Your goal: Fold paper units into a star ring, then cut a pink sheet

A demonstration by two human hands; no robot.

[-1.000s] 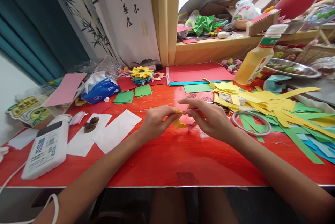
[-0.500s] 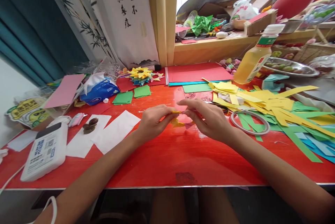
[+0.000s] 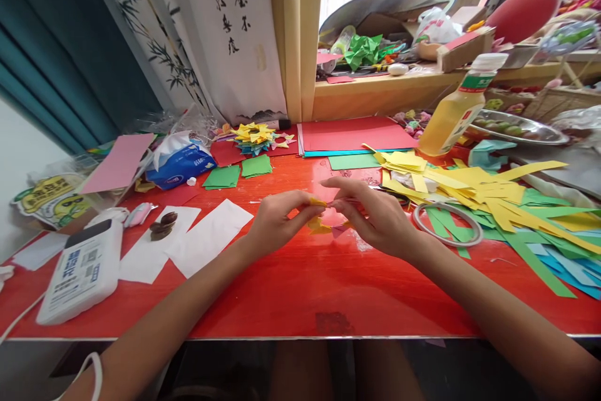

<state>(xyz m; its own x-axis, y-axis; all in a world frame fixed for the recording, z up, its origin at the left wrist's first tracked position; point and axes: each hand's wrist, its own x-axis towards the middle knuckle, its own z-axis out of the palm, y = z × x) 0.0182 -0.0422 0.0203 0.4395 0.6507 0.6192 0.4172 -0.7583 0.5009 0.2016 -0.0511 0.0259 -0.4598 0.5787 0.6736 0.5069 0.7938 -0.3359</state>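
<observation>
My left hand point(image 3: 277, 221) and my right hand point(image 3: 375, 213) meet over the middle of the red table point(image 3: 300, 288). Both pinch a small folded yellow paper piece point(image 3: 318, 223) held just above the tabletop. The left thumb and forefinger grip its left end. The right fingers close on its right end, where a bit of pink paper also shows. A tape ring point(image 3: 447, 223) lies just right of my right hand.
Yellow, green and blue paper strips point(image 3: 498, 201) cover the right side. A juice bottle point(image 3: 453, 114), red sheets point(image 3: 354, 132), a pile of folded stars point(image 3: 255, 135), a tissue pack point(image 3: 181, 160), white papers point(image 3: 201, 238) and a white device point(image 3: 82, 269) lie around.
Both hands stay on the yellow paper piece with only slight finger shifts. The view has tilted a little.
</observation>
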